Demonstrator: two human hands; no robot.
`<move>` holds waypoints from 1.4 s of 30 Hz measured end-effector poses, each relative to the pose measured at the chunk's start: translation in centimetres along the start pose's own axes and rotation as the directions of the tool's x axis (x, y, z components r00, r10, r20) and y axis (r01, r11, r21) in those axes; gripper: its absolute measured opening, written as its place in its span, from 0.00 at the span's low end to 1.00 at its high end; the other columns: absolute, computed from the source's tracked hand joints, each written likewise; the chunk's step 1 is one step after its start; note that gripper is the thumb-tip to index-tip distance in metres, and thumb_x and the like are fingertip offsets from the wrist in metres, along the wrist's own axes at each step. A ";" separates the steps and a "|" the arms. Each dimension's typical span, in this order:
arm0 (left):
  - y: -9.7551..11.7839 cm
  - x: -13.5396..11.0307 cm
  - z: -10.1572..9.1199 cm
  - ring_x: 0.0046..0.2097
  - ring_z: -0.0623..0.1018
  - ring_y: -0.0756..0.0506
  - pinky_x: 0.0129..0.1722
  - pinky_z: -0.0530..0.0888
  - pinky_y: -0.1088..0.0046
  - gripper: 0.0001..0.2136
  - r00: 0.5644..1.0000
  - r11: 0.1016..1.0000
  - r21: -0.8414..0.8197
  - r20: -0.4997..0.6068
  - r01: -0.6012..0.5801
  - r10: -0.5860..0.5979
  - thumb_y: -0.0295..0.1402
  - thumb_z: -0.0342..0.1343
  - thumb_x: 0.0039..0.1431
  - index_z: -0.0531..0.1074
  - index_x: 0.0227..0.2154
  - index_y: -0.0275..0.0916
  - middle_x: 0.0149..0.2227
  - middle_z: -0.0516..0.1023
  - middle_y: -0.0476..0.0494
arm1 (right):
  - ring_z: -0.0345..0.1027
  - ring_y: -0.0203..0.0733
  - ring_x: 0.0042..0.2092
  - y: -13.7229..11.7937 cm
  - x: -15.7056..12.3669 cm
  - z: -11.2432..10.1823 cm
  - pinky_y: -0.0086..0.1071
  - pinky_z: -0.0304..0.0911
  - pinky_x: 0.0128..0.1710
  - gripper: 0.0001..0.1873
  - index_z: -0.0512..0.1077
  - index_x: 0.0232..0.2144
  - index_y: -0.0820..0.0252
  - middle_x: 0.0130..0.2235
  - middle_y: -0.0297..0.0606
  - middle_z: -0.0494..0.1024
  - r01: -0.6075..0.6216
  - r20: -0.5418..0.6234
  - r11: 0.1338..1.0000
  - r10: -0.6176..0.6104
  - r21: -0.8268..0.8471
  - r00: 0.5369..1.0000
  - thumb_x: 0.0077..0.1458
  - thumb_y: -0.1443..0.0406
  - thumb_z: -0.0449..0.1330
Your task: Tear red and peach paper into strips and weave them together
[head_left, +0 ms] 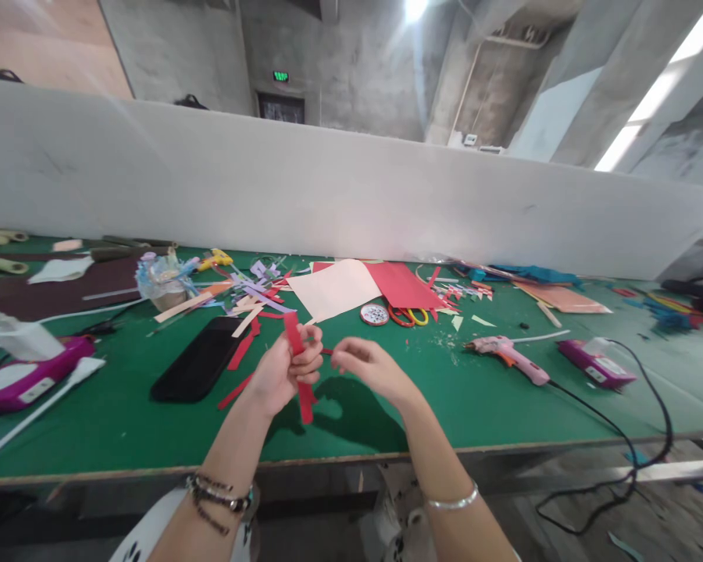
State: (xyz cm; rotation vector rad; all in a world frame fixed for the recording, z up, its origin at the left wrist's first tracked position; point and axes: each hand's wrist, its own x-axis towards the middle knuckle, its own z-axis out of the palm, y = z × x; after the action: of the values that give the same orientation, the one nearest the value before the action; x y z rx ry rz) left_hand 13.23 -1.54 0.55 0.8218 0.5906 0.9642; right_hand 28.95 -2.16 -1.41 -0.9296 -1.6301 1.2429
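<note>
1. One red strip (294, 334) stands nearly upright above the green table (439, 421), clamped in your left hand (277, 375).
2. Your right hand (368, 361) hangs just beside, apart from the left, fingers curled; whether it grips anything cannot be told.
3. Black phone (196, 361) lies left of your hands; pink glue gun (519, 361) lies to their right.

Workbench (445, 414) layout; partition (351, 187) behind.
Left to right: power strip (12, 386), smartphone (196, 363), paper strip (305, 406) in left hand (278, 371), right hand (375, 368), glue gun (519, 361), second power strip (597, 367). Paper sheets (340, 289) beyond both hands; scissors (411, 318) at their near edge, just right of round dish (375, 314).
</note>
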 end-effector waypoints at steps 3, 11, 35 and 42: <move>-0.6 0.2 0.0 0.16 0.43 0.56 0.14 0.48 0.84 0.15 0.980 0.981 0.090 0.086 0.171 -0.179 0.40 0.37 0.59 0.62 0.25 0.38 0.15 0.47 0.58 | 0.65 0.36 0.42 -0.2 0.1 -0.4 0.28 0.60 0.41 0.15 0.69 0.40 0.57 0.40 0.36 0.72 0.102 -0.156 0.988 -0.083 0.119 0.984 0.50 0.57 0.56; -2.1 0.3 0.6 0.16 0.44 0.57 0.14 0.46 0.84 0.20 0.916 0.923 0.223 0.186 0.314 -0.356 0.49 0.33 0.59 0.57 0.23 0.38 0.17 0.52 0.58 | 0.60 0.30 0.25 0.6 0.7 -0.2 0.25 0.57 0.28 0.13 0.66 0.21 0.62 0.21 0.28 0.67 0.041 -0.170 0.990 -0.018 0.132 0.985 0.48 0.58 0.57; -1.3 -0.3 -0.6 0.19 0.64 0.53 0.20 0.61 0.79 0.14 0.990 0.433 0.898 0.025 -0.083 0.137 0.44 0.47 0.55 0.68 0.26 0.38 0.19 0.66 0.55 | 0.57 0.30 0.20 1.4 0.7 -3.0 0.26 0.53 0.23 0.13 0.66 0.22 0.60 0.16 0.25 0.64 0.049 -0.421 0.992 0.006 0.118 0.907 0.41 0.58 0.62; 0.2 -0.9 -1.2 0.20 0.67 0.52 0.21 0.62 0.79 0.15 0.934 0.234 0.968 -0.002 -0.087 0.357 0.43 0.48 0.55 0.70 0.22 0.38 0.21 0.73 0.52 | 0.66 0.41 0.35 0.6 0.0 -3.7 0.37 0.60 0.40 0.09 0.67 0.27 0.60 0.29 0.37 0.73 0.051 -0.471 0.896 -0.280 -0.442 0.836 0.47 0.59 0.57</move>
State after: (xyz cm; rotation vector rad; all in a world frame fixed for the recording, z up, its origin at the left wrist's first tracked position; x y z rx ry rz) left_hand 11.82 -1.85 0.07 2.0015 1.3727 0.8959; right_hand 32.43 -0.84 -1.51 -1.2254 -1.4978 0.4474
